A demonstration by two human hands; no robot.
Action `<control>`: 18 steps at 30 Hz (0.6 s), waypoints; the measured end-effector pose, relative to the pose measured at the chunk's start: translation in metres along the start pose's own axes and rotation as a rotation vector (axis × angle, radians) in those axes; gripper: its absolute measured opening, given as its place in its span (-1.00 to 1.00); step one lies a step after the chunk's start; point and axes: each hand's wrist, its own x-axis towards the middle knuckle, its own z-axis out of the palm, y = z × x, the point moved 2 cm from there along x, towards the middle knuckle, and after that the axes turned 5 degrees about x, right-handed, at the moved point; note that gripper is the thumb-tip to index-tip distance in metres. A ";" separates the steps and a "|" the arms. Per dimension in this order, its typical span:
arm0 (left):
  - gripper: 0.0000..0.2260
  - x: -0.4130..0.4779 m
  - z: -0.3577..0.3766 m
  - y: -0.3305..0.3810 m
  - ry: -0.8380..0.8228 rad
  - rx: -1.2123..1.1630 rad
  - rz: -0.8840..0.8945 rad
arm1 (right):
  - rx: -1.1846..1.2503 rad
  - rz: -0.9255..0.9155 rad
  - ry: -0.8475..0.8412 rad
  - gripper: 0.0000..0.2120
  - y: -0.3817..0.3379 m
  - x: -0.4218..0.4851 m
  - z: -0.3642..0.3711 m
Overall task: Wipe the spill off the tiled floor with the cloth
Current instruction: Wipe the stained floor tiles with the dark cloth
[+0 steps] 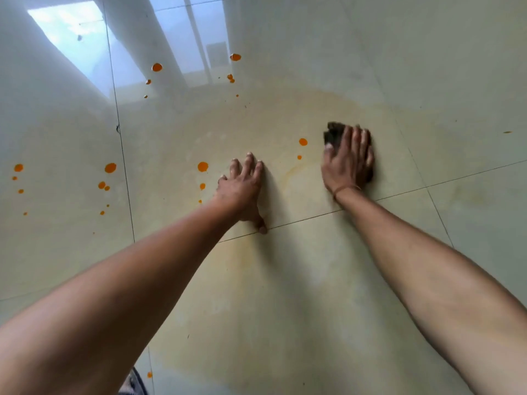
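Observation:
A dark cloth (333, 135) lies bunched on the glossy cream tiled floor (285, 280), pressed down under my right hand (346, 159), whose fingers cover most of it. My left hand (243, 188) rests flat on the floor with fingers spread, holding nothing. Orange drops of the spill (202, 166) dot the tiles: some just left of the left hand, two small ones between the hands, more far left and at the back. A pale yellowish smear (291, 172) spreads over the tile around both hands.
Dark grout lines (125, 178) cross the floor. The tiles reflect a bright window (71, 38) at the back left. A bit of dark fabric (132, 383) shows at the bottom edge beside one more orange drop.

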 end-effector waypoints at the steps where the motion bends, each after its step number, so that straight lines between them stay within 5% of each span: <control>1: 0.37 0.000 0.001 -0.002 0.010 -0.019 0.003 | -0.001 -0.047 -0.027 -0.37 -0.022 0.008 0.008; 6: 0.40 -0.002 0.010 -0.011 0.031 -0.118 -0.007 | -0.078 -0.630 -0.290 -0.38 -0.028 -0.081 0.022; 9: 0.40 -0.002 0.011 -0.011 0.018 -0.155 -0.001 | -0.065 -0.396 -0.166 -0.37 0.010 -0.041 0.003; 12: 0.40 -0.002 0.013 -0.010 0.031 -0.158 0.000 | -0.065 -0.115 -0.053 -0.35 -0.035 0.005 0.012; 15: 0.38 -0.006 0.016 -0.012 0.040 -0.154 -0.016 | -0.101 -0.471 -0.252 -0.37 -0.067 -0.076 0.035; 18: 0.36 -0.015 0.018 -0.013 0.073 -0.091 -0.061 | -0.081 -0.693 -0.285 -0.38 -0.011 -0.113 0.014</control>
